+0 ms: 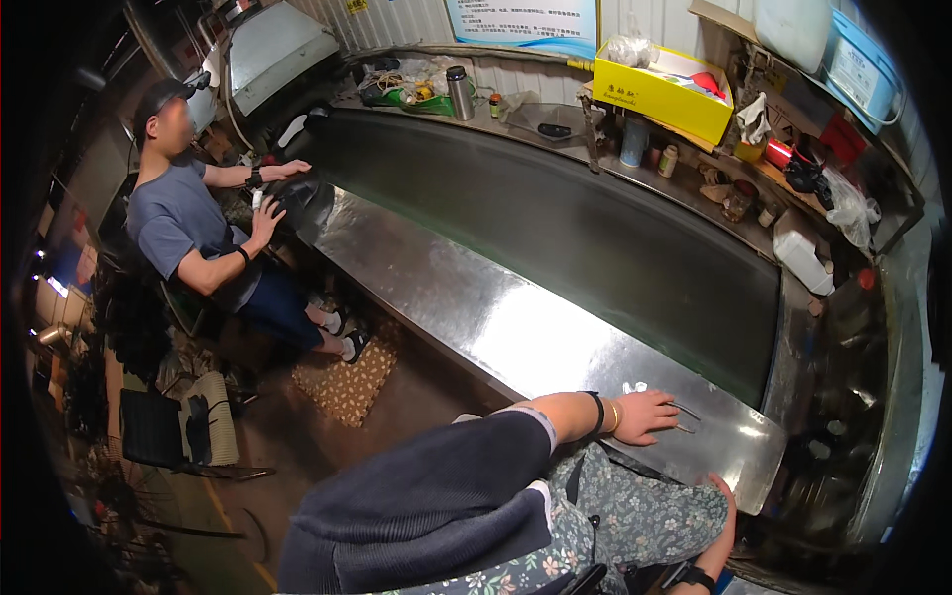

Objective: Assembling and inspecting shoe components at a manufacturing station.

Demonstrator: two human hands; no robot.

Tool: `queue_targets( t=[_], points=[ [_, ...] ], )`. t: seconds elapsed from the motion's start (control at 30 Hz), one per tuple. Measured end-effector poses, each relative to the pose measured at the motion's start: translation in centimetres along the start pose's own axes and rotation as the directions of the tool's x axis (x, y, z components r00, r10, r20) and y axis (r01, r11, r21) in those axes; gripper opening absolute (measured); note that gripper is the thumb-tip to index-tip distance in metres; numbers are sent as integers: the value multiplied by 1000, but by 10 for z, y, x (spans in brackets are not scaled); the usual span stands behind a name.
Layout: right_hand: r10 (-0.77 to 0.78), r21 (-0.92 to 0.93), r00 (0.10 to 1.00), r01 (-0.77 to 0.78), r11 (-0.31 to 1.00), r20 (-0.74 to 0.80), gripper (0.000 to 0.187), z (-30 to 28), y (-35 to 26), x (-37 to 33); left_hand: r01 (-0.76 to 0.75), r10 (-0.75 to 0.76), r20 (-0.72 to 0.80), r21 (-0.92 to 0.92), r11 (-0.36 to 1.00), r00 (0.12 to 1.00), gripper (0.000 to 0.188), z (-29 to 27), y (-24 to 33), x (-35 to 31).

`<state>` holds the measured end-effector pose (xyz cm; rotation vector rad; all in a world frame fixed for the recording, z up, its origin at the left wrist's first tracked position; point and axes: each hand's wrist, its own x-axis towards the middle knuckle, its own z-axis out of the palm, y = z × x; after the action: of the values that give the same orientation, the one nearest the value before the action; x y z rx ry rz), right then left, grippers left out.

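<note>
Resting your left hand flat, fingers spread and holding nothing, on the steel ledge beside the dark conveyor belt, you risk a sleeve snagging. Your right hand at the ledge's corner: grip unclear.

Steel ledge bare; belt apparently bare; far shelf clutter blocks.

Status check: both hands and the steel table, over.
Left hand flat on shiny steel table, open, beside thin metal rod. Right hand at table's near corner, grip unclear. Co-worker at far end.
</note>
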<state>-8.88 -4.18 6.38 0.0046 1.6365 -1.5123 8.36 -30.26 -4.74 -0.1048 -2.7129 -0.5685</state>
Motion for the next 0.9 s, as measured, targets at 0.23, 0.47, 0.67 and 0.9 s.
queue_targets(
  t=[0.23, 0.47, 0.67, 0.9],
  points=[
    [212, -31, 971, -210, 977, 111, 34, -58, 29, 65, -11, 10, -37, -31, 999, 999, 60, -1, 4, 4],
    [-2, 98, 1000, 1, 995, 17, 34, 32, -13, -27, 15, -15, -3, -5, 1000, 1000, 60, 3, -2, 0],
    [-83, -13, 995, 84, 996, 59, 35, 37, -17, -34, 22, -22, 19, 1, 1000, 1000, 61, 2, -1, -1],
    [14, 66, 997, -19, 998, 76, 36, 31, -16, -23, 18, -18, 29, -4, 1000, 999, 60, -3, 0, 1]
  ],
)
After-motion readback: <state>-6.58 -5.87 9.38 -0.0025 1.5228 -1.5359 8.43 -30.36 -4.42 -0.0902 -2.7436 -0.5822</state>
